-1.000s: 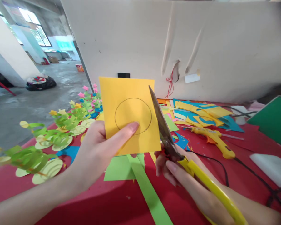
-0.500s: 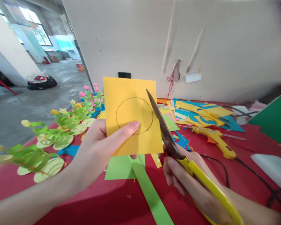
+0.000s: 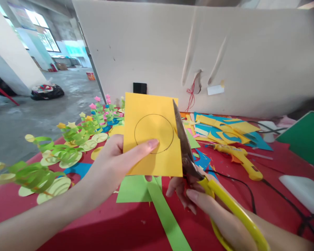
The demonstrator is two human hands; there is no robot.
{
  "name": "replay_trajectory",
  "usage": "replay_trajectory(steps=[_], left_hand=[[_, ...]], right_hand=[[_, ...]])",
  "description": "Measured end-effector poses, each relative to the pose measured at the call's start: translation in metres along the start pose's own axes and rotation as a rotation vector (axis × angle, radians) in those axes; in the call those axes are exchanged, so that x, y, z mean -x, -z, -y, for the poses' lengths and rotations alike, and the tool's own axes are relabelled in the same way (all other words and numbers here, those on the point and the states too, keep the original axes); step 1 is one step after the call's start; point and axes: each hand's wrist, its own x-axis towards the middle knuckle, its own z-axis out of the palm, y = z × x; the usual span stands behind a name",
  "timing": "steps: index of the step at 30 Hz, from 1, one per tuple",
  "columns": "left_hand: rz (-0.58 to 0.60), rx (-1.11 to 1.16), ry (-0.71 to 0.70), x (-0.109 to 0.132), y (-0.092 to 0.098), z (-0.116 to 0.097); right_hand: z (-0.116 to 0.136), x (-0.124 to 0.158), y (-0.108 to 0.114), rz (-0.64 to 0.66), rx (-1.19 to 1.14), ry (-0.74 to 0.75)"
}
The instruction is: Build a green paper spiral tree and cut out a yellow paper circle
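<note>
My left hand [image 3: 115, 164] pinches a yellow sheet of paper [image 3: 151, 104], thumb on the front and the other fingers behind it. A circle is drawn in dark line on the sheet, and the thumb tip covers part of its lower edge. My right hand [image 3: 206, 205] grips a pair of scissors [image 3: 189, 164] with yellow handles. Their blades point up along the sheet's right edge, where a small nick shows. Below the sheet lie a green paper square [image 3: 132, 190] and a long green strip [image 3: 170, 223] on the red tabletop [image 3: 107, 226].
Curled green paper plants [image 3: 36, 174] with star tops line the left side. Yellow and blue paper scraps [image 3: 225, 127] lie at the back right. A yellow glue gun [image 3: 238, 158] with a black cord [image 3: 282, 198] rests on the right. A white panel [image 3: 146, 45] stands behind.
The yellow sheet has shifted slightly right and down and turned a little, its right edge now closer along the scissor blades. Both hands keep their hold.
</note>
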Motion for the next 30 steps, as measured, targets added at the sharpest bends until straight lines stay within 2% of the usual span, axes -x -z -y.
replay_trajectory(steps=[4,6,10,18,21,25,30], left_hand=[[0.052,0.055,0.049,0.0,0.0,0.002],[0.047,0.05,0.044,0.0,0.0,0.002],[0.051,0.06,0.031,0.001,-0.002,0.0],[0.055,0.119,0.09,0.006,-0.005,0.001],[0.052,0.124,0.098,0.007,-0.006,0.001],[0.062,0.139,0.096,0.007,-0.005,0.001],[0.076,0.141,0.081,0.008,-0.004,-0.001]], right_hand=[[-0.002,0.001,-0.005,-0.175,0.022,0.026],[0.001,0.0,-0.007,-0.212,0.012,0.04],[0.005,0.0,-0.008,-0.129,-0.037,0.005],[0.005,0.001,-0.006,-0.095,-0.004,-0.029],[0.005,0.001,-0.007,-0.101,-0.004,-0.013],[0.007,0.0,-0.009,-0.177,-0.001,0.011],[0.008,0.001,-0.009,-0.175,-0.009,0.02]])
